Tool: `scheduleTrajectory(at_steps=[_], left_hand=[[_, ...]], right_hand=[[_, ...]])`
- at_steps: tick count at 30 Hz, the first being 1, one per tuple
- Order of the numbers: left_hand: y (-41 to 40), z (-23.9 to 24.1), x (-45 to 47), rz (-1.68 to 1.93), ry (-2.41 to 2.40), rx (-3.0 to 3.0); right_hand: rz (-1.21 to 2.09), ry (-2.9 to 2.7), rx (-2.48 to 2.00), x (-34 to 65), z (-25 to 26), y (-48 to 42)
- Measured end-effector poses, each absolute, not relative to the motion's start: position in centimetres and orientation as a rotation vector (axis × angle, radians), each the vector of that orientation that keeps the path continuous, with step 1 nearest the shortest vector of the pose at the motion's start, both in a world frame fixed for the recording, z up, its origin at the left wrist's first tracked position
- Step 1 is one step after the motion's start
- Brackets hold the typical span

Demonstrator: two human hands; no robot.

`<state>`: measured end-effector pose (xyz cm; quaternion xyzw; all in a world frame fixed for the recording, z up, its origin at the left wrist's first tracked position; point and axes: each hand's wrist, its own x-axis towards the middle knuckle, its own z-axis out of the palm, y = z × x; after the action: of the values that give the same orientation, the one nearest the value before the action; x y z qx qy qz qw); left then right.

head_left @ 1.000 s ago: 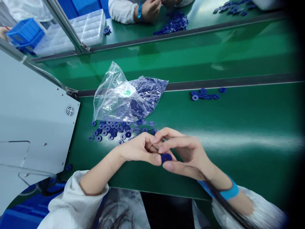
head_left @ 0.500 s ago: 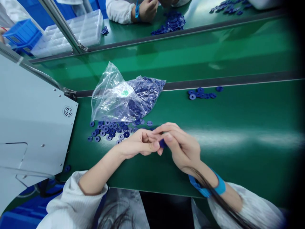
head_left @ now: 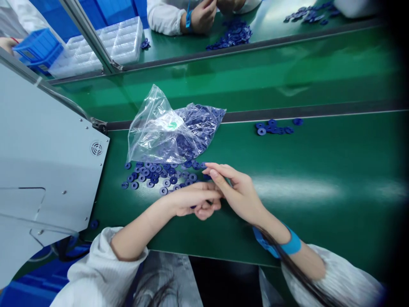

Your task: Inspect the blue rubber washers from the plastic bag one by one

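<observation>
— Touching anything?
— My left hand (head_left: 194, 199) is curled on the belt (head_left: 319, 170), something blue under its fingers; pinched or not, I cannot tell. My right hand (head_left: 238, 192) touches it, fingers straight, together, tips at the loose discs (head_left: 152, 174).
— Beyond?
— The bag (head_left: 169, 132), just behind them.

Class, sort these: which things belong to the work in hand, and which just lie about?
In hand: left hand, right hand, loose flat blue plastic rings, clear plastic bag of rings.
Lying about: far small ring cluster, clear compartment box, blue plastic bin, grey metal panel.
</observation>
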<state>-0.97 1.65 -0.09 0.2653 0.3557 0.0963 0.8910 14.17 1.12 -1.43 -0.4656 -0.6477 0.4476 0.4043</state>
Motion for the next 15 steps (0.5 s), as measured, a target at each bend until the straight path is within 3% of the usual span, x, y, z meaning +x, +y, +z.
scheduleTrajectory(at_steps=[3,8,15], left_hand=[[2.1,-0.2,-0.9,0.466,0.723,0.345],[2.3,0.0,-0.9,0.616,0.722,0.102],[2.5,0.4,-1.0,0.694,0.577,0.039]], right_hand=[[0.880,-1.643,-1.089,14.4,-0.8,1.0],[0.517,-1.973,-0.931,14.0,-0.4,0.6],[0.381,-2.236,-0.856,13.3,-1.2,0.1]])
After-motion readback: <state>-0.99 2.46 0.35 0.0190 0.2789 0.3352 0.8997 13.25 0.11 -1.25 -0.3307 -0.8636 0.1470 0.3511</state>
